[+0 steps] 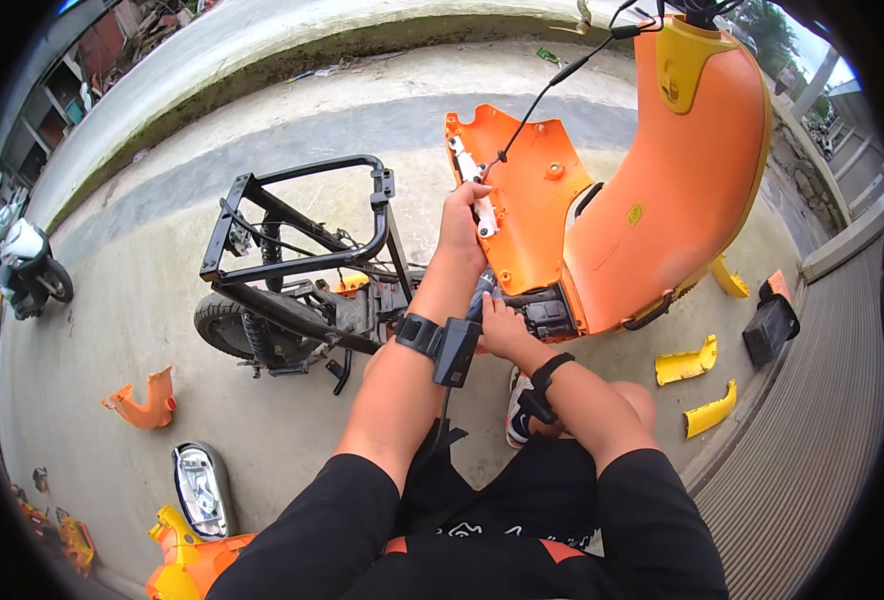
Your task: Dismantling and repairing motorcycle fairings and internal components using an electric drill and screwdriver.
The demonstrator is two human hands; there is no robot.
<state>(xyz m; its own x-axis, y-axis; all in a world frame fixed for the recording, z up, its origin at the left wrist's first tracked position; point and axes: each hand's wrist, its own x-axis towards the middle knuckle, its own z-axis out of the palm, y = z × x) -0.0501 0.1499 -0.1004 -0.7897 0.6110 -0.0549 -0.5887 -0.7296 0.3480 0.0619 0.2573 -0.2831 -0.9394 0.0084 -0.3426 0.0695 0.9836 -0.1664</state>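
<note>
A stripped-down scooter stands before me, its black rear frame (312, 275) bare at the left. My left hand (460, 215) is closed on the left edge of a loose orange body panel (527, 200), by a white strip (484, 212) fixed along that edge. A black cable (539, 100) runs from the strip up to the handlebar area. Lower down, my right hand (503, 327) is closed beside a dark grey-blue rounded thing (480, 292), partly hidden by my left forearm. The large orange front shield (652, 215) rises at the right, with a yellow piece on top.
Yellow trim pieces (687, 361) and a black bin-like part (770, 328) lie at the right near a ribbed shutter (802, 420). At the left are a curved orange part (145, 400), a scooter seat (203, 488) and a parked scooter (30, 262). A concrete kerb (262, 85) runs behind.
</note>
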